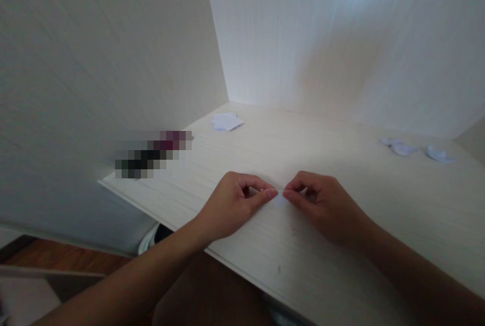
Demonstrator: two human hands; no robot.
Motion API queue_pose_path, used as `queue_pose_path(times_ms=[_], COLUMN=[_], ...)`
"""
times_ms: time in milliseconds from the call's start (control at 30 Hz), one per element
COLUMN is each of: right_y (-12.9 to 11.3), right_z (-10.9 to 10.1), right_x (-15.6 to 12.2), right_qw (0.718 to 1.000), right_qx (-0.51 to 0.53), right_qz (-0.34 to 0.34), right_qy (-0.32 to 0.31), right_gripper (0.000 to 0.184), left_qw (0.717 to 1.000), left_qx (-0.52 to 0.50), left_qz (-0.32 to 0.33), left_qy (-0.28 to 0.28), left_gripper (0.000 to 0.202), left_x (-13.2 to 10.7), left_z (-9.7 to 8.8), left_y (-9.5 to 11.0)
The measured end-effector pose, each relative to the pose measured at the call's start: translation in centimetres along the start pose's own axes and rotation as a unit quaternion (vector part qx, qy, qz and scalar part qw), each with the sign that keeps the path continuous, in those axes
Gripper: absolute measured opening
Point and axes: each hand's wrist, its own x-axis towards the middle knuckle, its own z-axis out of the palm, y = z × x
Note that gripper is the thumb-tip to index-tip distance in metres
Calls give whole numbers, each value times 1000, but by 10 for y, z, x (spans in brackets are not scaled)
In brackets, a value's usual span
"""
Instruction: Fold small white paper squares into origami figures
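Pale surface (257, 146) is spreading out ahead, front edge slanting down to the right; small dark mark (279, 269) is showing near that edge. Left hand (235, 204) and right hand (326, 204) are facing each other just beside, slightly apart, about mid-surface toward the front edge. Both are pinching 1 small white paper (280, 197) between thumb and fingers, only a bit showing in the gap. Pixelated red-and-black object (151, 156) is lying along the left edge, close to the front left corner. Curled paper pieces (402, 149) are lying near the back right corner, count unclear. White paper stack (227, 122) is sitting near the back left corner. Back panel (303, 22) is rising behind the back edge.
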Motion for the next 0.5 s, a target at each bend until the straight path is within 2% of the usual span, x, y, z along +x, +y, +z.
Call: queue_pose_path(times_ms=[133,500], right_y=[1,3], right_z=[-4,-8], right_x=[1,0], right_qw=[1000,1000], right_qx=[-5,-17], right_qz=[1,-5], right_qy=[-3,-19], right_gripper=[12,13], left_qw=[1000,999], left_qx=[2,-10], left_qz=[-21,-29], left_qy=[15,10], left_gripper=[31,35], left_x=[0,-1], left_z=[-1,-2], left_y=[-1,-2])
